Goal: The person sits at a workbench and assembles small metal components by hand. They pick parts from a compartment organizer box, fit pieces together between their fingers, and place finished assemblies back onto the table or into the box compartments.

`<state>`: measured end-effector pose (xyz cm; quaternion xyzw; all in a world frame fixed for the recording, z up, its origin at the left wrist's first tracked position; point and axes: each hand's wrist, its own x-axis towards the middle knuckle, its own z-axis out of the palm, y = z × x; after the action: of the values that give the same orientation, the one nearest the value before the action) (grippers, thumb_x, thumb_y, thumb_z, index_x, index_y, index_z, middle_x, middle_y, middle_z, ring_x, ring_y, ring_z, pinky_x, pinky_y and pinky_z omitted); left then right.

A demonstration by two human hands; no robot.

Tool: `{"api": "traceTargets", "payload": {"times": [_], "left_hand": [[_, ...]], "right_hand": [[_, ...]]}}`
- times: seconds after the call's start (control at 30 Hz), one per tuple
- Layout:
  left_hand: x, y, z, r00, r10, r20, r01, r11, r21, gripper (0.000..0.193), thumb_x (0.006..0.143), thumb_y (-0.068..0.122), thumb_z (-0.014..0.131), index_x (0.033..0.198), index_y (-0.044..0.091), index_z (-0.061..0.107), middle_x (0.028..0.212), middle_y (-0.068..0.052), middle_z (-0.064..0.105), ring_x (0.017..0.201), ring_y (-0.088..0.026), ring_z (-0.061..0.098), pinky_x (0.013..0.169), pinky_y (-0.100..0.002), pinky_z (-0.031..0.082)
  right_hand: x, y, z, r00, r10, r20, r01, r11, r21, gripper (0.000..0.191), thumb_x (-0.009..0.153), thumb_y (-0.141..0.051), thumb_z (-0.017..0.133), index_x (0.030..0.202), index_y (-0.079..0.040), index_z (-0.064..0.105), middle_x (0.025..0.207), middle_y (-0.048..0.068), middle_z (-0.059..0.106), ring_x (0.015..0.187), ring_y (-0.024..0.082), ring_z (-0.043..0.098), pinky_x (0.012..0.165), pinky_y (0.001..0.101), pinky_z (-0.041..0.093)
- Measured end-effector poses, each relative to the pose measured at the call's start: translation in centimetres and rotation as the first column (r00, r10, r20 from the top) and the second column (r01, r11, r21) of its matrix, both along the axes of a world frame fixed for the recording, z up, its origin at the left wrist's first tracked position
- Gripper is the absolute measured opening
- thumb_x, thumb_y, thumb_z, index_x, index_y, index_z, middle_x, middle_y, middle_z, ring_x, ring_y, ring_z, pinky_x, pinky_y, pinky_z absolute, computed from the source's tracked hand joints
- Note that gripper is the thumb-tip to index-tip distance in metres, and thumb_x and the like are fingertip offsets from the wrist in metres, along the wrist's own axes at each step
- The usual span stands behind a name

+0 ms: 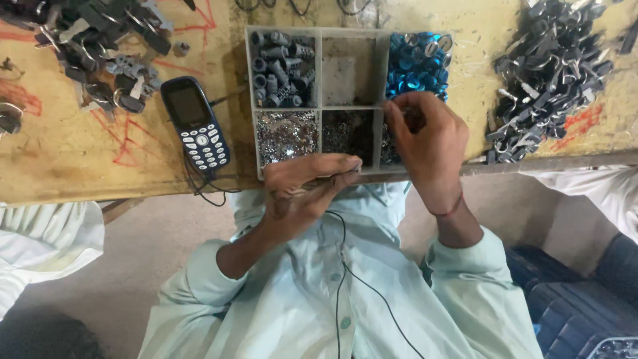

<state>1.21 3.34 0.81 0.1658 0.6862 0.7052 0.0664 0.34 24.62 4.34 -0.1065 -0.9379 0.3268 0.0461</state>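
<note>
My left hand (307, 186) sits at the bench's front edge, fingers pinched around a small dark metal part that is mostly hidden. My right hand (425, 143) reaches into the lower right cell of a grey compartment tray (319, 32), fingertips curled together over tiny metal pieces; whether it holds one is hidden. The tray holds grey ribbed cylinders (282, 70) at upper left, blue round caps (415, 66) at upper right, shiny small bits (287, 136) at lower left and dark small bits (349, 133) in the lower middle.
A dark blue keypad phone (196, 123) lies left of the tray, its thin black cable running down over my shirt. Heaps of dark metal parts (551, 73) lie at right, and a similar pile of metal parts (106, 46) lies at upper left. Other people's pale sleeves show at both sides.
</note>
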Motion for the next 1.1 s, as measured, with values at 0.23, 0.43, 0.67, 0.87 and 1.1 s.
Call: {"api": "traceTargets", "payload": {"times": [0.23, 0.43, 0.67, 0.87, 1.1], "left_hand": [[-0.8, 0.6, -1.0, 0.969, -0.175, -0.173, 0.179, 0.984, 0.005, 0.033, 0.086, -0.013, 0.077, 0.113, 0.003, 0.068, 0.112, -0.011, 0.074, 0.1, -0.024, 0.076, 0.086, -0.032, 0.063], [-1.3, 0.8, -0.8, 0.865, -0.249, -0.436, 0.151, 0.957, -0.246, 0.025, 0.087, -0.002, 0.074, 0.111, 0.002, 0.068, 0.122, -0.013, 0.069, 0.114, -0.03, 0.071, 0.094, -0.038, 0.061], [-1.6, -0.5, -0.2, 0.745, -0.368, -0.556, 0.182, 0.915, -0.361, 0.024, 0.089, 0.007, 0.075, 0.111, 0.001, 0.067, 0.128, -0.016, 0.066, 0.122, -0.034, 0.067, 0.104, -0.043, 0.059], [-1.8, -0.7, 0.1, 0.753, -0.351, -0.557, 0.204, 0.929, -0.31, 0.023, 0.093, 0.004, 0.075, 0.111, -0.002, 0.062, 0.13, -0.019, 0.065, 0.122, -0.038, 0.067, 0.104, -0.045, 0.06], [1.4, 1.3, 0.9, 0.964, -0.133, 0.231, 0.147, 0.988, -0.045, 0.034, 0.089, -0.002, 0.076, 0.122, 0.007, 0.076, 0.106, -0.008, 0.066, 0.087, -0.025, 0.073, 0.078, -0.031, 0.065]], "right_hand": [[0.5, 3.0, -2.1, 0.998, -0.01, 0.058, 0.038, 0.86, -0.509, 0.008, 0.111, -0.005, 0.064, 0.107, 0.001, 0.06, 0.092, 0.011, 0.069, 0.074, 0.016, 0.067, 0.07, 0.0307, 0.055], [4.1, 3.7, -0.7, 0.968, 0.181, 0.172, 0.061, 0.494, -0.867, 0.018, 0.107, 0.002, 0.058, 0.124, 0.002, 0.053, 0.1, 0.014, 0.07, 0.083, 0.018, 0.07, 0.076, 0.0296, 0.06], [5.4, 2.2, -0.1, 0.914, 0.327, 0.239, -0.049, 0.674, -0.737, 0.014, 0.101, 0.008, 0.061, 0.114, 0.006, 0.063, 0.093, 0.012, 0.073, 0.082, 0.018, 0.077, 0.071, 0.0274, 0.061], [6.3, 2.2, -2.4, 0.905, 0.347, 0.247, 0.067, 0.457, -0.887, 0.02, 0.103, 0.005, 0.059, 0.113, -0.002, 0.043, 0.093, 0.009, 0.065, 0.08, 0.017, 0.073, 0.066, 0.0308, 0.064], [4.7, -0.4, -0.4, 0.891, 0.401, 0.212, 0.185, 0.106, -0.977, 0.027, 0.109, -0.006, 0.056, 0.122, -0.006, 0.033, 0.096, 0.009, 0.063, 0.08, 0.016, 0.067, 0.06, 0.029, 0.055]]}}
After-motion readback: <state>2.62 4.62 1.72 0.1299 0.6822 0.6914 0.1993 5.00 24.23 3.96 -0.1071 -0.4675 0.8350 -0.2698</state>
